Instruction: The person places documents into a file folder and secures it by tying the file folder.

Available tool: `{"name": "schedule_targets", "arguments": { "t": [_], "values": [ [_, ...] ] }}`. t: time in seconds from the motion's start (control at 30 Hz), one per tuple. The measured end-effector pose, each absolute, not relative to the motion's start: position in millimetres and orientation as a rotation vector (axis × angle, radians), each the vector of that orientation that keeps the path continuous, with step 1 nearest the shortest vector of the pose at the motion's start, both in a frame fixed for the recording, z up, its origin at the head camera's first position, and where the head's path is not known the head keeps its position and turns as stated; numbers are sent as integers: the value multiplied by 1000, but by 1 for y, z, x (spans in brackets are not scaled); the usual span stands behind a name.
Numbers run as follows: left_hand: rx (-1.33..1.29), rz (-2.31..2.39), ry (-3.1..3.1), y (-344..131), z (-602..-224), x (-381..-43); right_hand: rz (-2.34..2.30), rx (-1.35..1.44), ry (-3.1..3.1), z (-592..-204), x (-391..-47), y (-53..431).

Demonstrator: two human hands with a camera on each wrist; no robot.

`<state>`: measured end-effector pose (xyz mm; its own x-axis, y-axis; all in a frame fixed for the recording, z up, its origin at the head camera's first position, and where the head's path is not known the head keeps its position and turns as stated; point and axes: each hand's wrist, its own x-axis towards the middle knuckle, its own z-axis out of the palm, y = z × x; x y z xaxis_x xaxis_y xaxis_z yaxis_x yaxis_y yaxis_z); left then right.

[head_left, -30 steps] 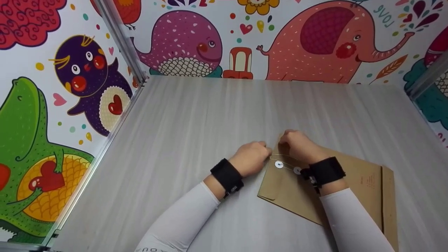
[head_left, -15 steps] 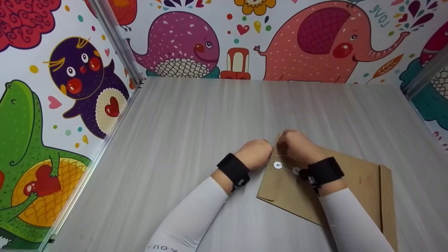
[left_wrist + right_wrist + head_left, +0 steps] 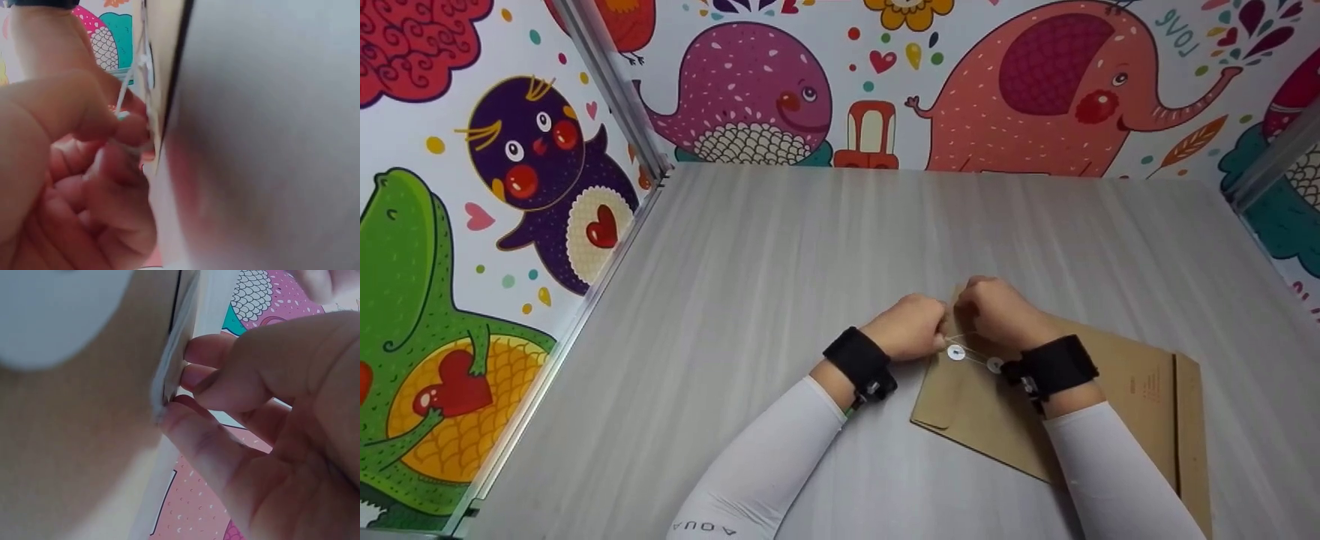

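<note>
A brown kraft envelope lies flat on the table, with two white button discs, the left one in plain sight and the right one partly behind the wrist strap. Thin white string runs from the discs to both hands. My left hand, just off the envelope's left edge, pinches the string between thumb and finger. Over the envelope's far left corner, my right hand has curled fingers. In the right wrist view its thumb and fingertips pinch a bend of the string close against the paper.
The grey wood-grain table extends around the envelope. Cartoon-printed walls enclose the back and sides, with a metal rail at the back left corner. Black straps circle both wrists.
My left hand has shifted slightly right and away from me, bringing the string closer over the left disc. The right hand and the envelope stay nearly where they were.
</note>
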<state>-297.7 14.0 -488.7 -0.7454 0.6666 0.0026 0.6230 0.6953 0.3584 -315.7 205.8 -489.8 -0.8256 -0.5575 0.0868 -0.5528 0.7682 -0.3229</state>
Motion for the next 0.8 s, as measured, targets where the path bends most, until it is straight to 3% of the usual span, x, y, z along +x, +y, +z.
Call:
{"name": "schedule_targets", "arguments": {
  "t": [0.3, 0.8],
  "values": [
    [1148, 474, 2738, 0, -487, -307, -499, -916, 2945, -491, -316, 207],
    [846, 553, 2913, -31, -492, -328, -525, -930, 2947, -490, -315, 206]
  ]
}}
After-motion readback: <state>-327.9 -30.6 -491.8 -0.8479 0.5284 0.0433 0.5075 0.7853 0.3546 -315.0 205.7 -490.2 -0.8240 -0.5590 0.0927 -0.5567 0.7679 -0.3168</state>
